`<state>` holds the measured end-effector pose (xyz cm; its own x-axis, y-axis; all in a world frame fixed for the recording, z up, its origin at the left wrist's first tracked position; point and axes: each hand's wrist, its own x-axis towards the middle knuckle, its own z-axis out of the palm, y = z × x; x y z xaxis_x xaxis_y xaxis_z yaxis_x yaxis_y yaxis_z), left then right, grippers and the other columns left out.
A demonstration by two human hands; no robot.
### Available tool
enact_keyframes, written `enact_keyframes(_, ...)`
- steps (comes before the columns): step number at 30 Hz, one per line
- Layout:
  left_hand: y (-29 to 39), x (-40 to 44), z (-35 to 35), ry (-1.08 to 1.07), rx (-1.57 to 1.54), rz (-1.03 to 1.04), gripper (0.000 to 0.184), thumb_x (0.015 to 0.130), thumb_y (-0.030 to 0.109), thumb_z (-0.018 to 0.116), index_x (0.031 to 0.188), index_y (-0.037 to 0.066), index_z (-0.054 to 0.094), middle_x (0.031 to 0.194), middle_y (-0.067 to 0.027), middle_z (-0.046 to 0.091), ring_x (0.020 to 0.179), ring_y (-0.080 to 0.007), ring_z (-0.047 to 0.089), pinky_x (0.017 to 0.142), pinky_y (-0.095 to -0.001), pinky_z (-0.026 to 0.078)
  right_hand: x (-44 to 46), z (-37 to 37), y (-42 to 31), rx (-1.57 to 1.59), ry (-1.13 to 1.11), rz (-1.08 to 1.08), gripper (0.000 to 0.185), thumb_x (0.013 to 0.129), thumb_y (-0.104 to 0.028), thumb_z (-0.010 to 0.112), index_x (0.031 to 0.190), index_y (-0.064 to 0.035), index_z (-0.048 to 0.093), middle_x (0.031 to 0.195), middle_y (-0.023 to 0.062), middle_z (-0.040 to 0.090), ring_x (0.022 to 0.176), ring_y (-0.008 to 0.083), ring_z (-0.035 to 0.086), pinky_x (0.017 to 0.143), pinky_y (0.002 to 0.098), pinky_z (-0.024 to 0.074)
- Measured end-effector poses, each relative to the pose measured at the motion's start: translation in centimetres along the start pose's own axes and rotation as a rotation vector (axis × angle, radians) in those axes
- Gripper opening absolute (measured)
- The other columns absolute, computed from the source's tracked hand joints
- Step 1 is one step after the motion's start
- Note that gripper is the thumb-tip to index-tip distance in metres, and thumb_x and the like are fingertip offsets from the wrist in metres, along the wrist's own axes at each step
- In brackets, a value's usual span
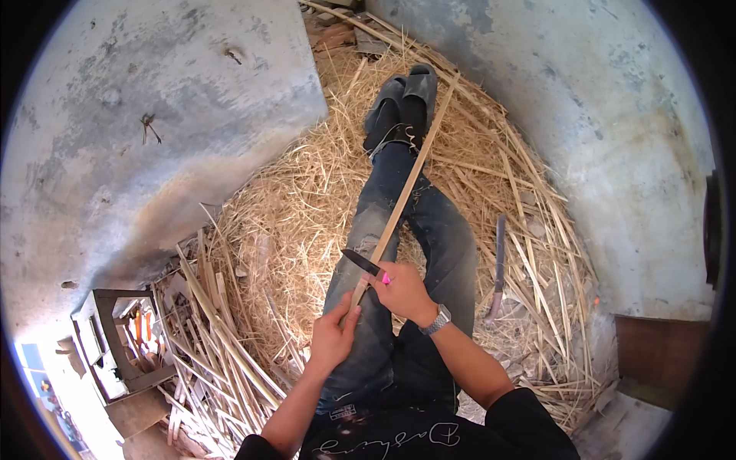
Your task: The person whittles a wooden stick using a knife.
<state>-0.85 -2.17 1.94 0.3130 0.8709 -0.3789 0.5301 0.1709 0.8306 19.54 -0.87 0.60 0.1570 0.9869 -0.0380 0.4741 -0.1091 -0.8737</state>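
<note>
Left hand [334,337] clamps near end of wooden strip [411,184], likely steadying it over left thigh [377,337]; right hand [402,294] grips black-bladed knife [361,262] across it.

Mottled pale walls [606,153], littered floor [492,343]

You are wearing a black short-sleeved shirt [406,422] carrying looping white lettering [387,442] across its front, dusty dark-blue jeans [446,249] showing paler patches, dark grey slippers [419,83] over black socks [415,113], and a silver link watch [436,319] circling your right wrist [425,313].
</note>
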Motion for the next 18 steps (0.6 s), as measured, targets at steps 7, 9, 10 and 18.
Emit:
enact_keyframes(7,-3.0,2.6,0.9,-0.072,-0.281,-0.051,0.039,0.107,0.022,0.066,0.139,0.0,0.067,0.125,-0.0178,0.077,0.098,-0.0138,0.072,0.087,-0.0294,0.055,-4.4,0.0,-4.4,-0.118,-0.127,-0.197,0.011,0.087,-0.016,0.074,0.092,-0.0054,0.074,0.07,0.0174,0.07,0.064,0.0359,0.07,0.059,0.0436,0.0543)
enact_keyframes(9,-2.3,2.4,0.2,-0.092,-0.246,-0.065,0.039,0.109,0.021,0.066,0.139,-0.003,0.066,0.116,-0.0096,0.077,0.09,-0.0063,0.06,0.082,-0.025,0.052,-5.3,-0.3,-5.2,0.156,-0.113,-0.091,0.01,0.086,-0.014,0.078,0.087,-0.0068,0.071,0.063,0.015,0.064,0.056,0.0344,0.067,0.053,0.0391,0.0496)
enact_keyframes(10,-2.7,2.3,0.1,-0.096,-0.266,-0.047,0.041,0.108,0.023,0.066,0.14,-0.004,0.065,0.107,-0.006,0.075,0.088,-0.0055,0.058,0.079,-0.0254,0.052,-4.9,-1.1,-4.9,0.127,-0.058,-0.013,0.019,0.086,-0.018,0.082,0.085,-0.0048,0.067,0.062,0.0136,0.06,0.055,0.0301,0.064,0.054,0.0372,0.0489)
enact_keyframes(18,-0.7,2.0,-1.5,-0.191,-0.322,-0.226,0.045,0.108,0.029,0.068,0.141,-0.002,0.066,0.078,0.0067,0.06,0.069,-0.0013,0.049,0.063,-0.0225,0.042,-1.0,-3.1,1.3,-0.034,0.21,0.146,0.032,0.104,-0.033,0.066,0.091,-0.0039,0.069,0.062,0.0188,0.061,0.057,0.0408,0.063,0.053,0.0466,0.0473)
